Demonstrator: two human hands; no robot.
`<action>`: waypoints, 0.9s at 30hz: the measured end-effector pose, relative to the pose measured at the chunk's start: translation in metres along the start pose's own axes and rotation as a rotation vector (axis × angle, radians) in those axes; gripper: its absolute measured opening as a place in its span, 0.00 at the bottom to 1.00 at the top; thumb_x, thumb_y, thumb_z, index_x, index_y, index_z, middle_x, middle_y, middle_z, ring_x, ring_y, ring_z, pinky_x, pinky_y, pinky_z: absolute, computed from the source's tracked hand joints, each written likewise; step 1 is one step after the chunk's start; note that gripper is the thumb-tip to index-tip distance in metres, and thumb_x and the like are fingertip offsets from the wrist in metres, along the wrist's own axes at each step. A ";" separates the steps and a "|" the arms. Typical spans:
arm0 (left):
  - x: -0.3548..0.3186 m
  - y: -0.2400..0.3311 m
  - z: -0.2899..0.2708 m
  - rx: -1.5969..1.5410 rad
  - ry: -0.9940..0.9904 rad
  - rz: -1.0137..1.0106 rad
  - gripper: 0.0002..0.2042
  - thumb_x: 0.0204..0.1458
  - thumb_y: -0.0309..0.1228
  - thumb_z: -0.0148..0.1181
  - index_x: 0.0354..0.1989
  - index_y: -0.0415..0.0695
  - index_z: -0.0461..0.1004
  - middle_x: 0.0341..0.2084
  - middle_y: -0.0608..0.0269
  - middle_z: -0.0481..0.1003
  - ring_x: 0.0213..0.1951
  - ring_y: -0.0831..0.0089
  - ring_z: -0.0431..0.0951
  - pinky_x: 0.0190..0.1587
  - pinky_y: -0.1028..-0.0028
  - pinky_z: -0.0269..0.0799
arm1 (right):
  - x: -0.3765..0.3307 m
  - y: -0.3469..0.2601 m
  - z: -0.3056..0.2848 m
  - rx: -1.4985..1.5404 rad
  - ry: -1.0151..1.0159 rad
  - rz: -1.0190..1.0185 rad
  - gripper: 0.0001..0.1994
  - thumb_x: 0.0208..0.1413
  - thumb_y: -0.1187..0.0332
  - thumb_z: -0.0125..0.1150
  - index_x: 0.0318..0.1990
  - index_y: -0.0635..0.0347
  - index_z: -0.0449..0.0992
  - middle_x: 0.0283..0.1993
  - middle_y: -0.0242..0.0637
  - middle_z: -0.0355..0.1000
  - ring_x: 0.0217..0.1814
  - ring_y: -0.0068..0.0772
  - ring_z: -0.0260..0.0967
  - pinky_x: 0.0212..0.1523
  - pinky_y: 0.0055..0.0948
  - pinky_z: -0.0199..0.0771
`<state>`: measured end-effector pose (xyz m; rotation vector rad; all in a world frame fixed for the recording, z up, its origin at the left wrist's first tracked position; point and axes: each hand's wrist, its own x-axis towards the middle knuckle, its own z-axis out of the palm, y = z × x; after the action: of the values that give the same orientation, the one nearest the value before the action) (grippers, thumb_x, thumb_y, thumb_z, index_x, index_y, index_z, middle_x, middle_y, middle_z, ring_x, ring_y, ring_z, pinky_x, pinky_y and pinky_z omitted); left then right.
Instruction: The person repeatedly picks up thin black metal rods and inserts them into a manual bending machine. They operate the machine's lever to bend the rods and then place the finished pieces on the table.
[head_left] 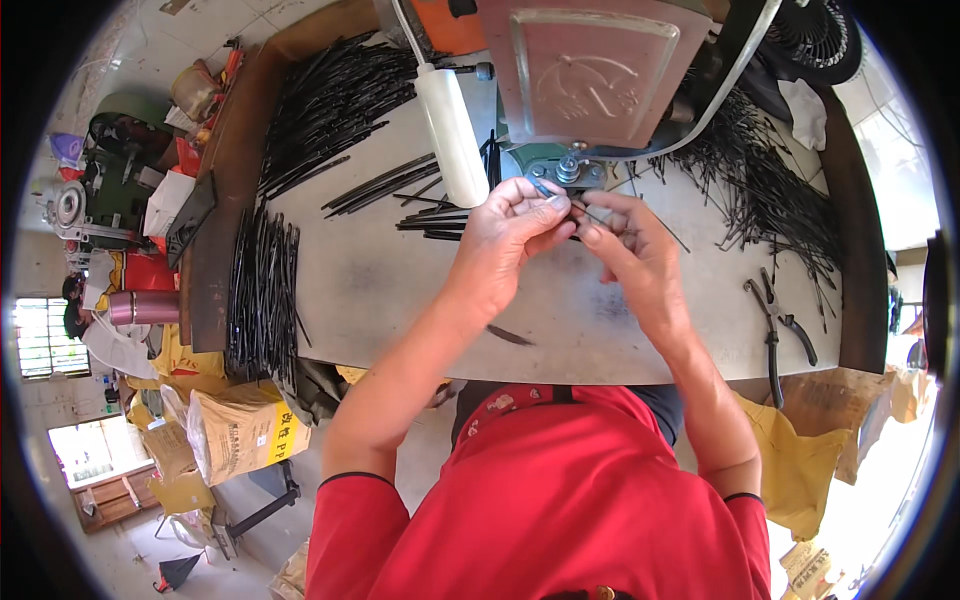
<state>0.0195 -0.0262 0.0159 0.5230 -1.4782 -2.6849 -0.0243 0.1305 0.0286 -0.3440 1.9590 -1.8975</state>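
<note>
My left hand (515, 230) is closed in a pinch, thumb against fingers, just in front of the machine's small metal head (567, 172). A dark, bluish tip pokes up from its fingers. Close beside it, my right hand (635, 255) is closed with curled fingers. Between the two runs a thin dark rod (598, 216), like an umbrella rib, its far part slanting out past the right fingers. The fingers hide the place where the pieces meet. Left of my hands, several black ribs (385, 187) lie on the metal tabletop (400, 290).
Large heaps of black ribs lie at the back left (320, 105), left edge (262, 290) and right (765, 185). A white cylindrical lamp (452, 135) and the machine's pinkish housing (598, 75) overhang the work spot. Pliers (773, 325) rest at right; a fan (815, 40) stands behind.
</note>
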 end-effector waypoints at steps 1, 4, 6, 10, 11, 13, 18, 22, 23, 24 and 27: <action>-0.002 -0.005 0.002 -0.083 0.013 0.036 0.07 0.52 0.25 0.58 0.38 0.39 0.71 0.35 0.62 0.75 0.38 0.76 0.76 0.40 0.80 0.72 | -0.001 0.011 0.003 0.361 0.026 0.051 0.09 0.55 0.70 0.58 0.41 0.64 0.74 0.31 0.37 0.74 0.29 0.25 0.71 0.33 0.24 0.71; -0.016 -0.020 0.011 0.175 0.003 0.083 0.08 0.51 0.24 0.58 0.40 0.37 0.73 0.34 0.62 0.75 0.35 0.78 0.74 0.38 0.79 0.71 | -0.011 0.037 0.007 0.962 0.109 0.235 0.11 0.53 0.71 0.60 0.42 0.67 0.73 0.34 0.35 0.72 0.31 0.24 0.70 0.36 0.21 0.70; -0.012 -0.014 -0.002 0.485 0.060 0.255 0.10 0.51 0.25 0.57 0.42 0.39 0.75 0.31 0.67 0.75 0.33 0.81 0.73 0.37 0.78 0.70 | -0.016 0.038 0.002 0.875 0.154 0.241 0.11 0.53 0.72 0.61 0.42 0.67 0.73 0.34 0.34 0.71 0.31 0.24 0.70 0.36 0.19 0.70; 0.026 0.032 -0.076 1.374 0.464 0.788 0.07 0.47 0.23 0.57 0.33 0.43 0.80 0.30 0.61 0.77 0.33 0.66 0.74 0.37 0.68 0.70 | -0.030 -0.004 -0.019 -0.087 0.090 -0.084 0.17 0.50 0.79 0.58 0.49 0.66 0.70 0.30 0.37 0.71 0.28 0.27 0.71 0.31 0.24 0.71; 0.031 0.042 -0.092 1.639 0.588 0.834 0.07 0.45 0.23 0.58 0.32 0.43 0.80 0.30 0.60 0.76 0.35 0.62 0.74 0.39 0.67 0.69 | -0.037 -0.015 -0.019 -0.360 0.012 -0.190 0.20 0.49 0.80 0.58 0.52 0.66 0.68 0.29 0.37 0.71 0.27 0.27 0.70 0.30 0.26 0.72; 0.035 0.050 -0.104 1.745 0.539 0.758 0.06 0.45 0.25 0.59 0.32 0.44 0.80 0.31 0.61 0.75 0.37 0.61 0.73 0.40 0.66 0.69 | -0.046 -0.005 -0.019 -0.836 -0.070 -0.521 0.30 0.45 0.83 0.57 0.60 0.62 0.61 0.23 0.37 0.67 0.24 0.30 0.69 0.26 0.31 0.71; 0.039 0.045 -0.104 1.720 0.490 0.722 0.04 0.47 0.23 0.57 0.32 0.40 0.72 0.31 0.58 0.74 0.36 0.60 0.72 0.39 0.62 0.68 | -0.056 0.030 -0.006 -0.838 -0.213 -0.760 0.31 0.34 0.81 0.54 0.54 0.60 0.67 0.24 0.37 0.61 0.22 0.36 0.66 0.22 0.32 0.70; 0.039 0.047 -0.109 1.771 0.338 1.194 0.06 0.43 0.19 0.55 0.30 0.38 0.69 0.28 0.56 0.71 0.33 0.59 0.71 0.33 0.64 0.70 | -0.049 0.043 -0.005 -0.737 -0.201 -0.637 0.13 0.43 0.75 0.57 0.40 0.62 0.75 0.23 0.37 0.66 0.23 0.34 0.69 0.21 0.28 0.68; 0.036 0.053 -0.108 1.840 0.304 1.148 0.12 0.47 0.21 0.59 0.42 0.43 0.75 0.32 0.54 0.74 0.34 0.57 0.74 0.37 0.67 0.71 | -0.042 0.041 -0.005 -0.654 -0.152 -0.560 0.11 0.46 0.74 0.58 0.40 0.61 0.76 0.22 0.37 0.67 0.21 0.30 0.68 0.20 0.26 0.68; 0.034 0.055 -0.100 1.919 0.299 1.096 0.11 0.49 0.22 0.59 0.42 0.42 0.75 0.33 0.56 0.75 0.33 0.64 0.74 0.36 0.69 0.71 | -0.031 0.031 -0.003 -0.577 -0.101 -0.481 0.10 0.49 0.72 0.59 0.40 0.61 0.76 0.21 0.36 0.68 0.19 0.26 0.66 0.20 0.23 0.67; 0.017 0.044 -0.041 0.985 0.225 0.566 0.14 0.50 0.24 0.60 0.46 0.40 0.72 0.30 0.66 0.73 0.32 0.78 0.72 0.32 0.77 0.68 | 0.000 0.002 -0.012 -0.100 -0.155 0.182 0.09 0.53 0.66 0.57 0.33 0.65 0.74 0.20 0.36 0.70 0.13 0.22 0.63 0.17 0.22 0.62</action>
<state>0.0107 -0.0870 0.0270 0.3125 -2.3355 -1.3282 -0.0292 0.1413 0.0264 -0.3191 1.9162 -1.6147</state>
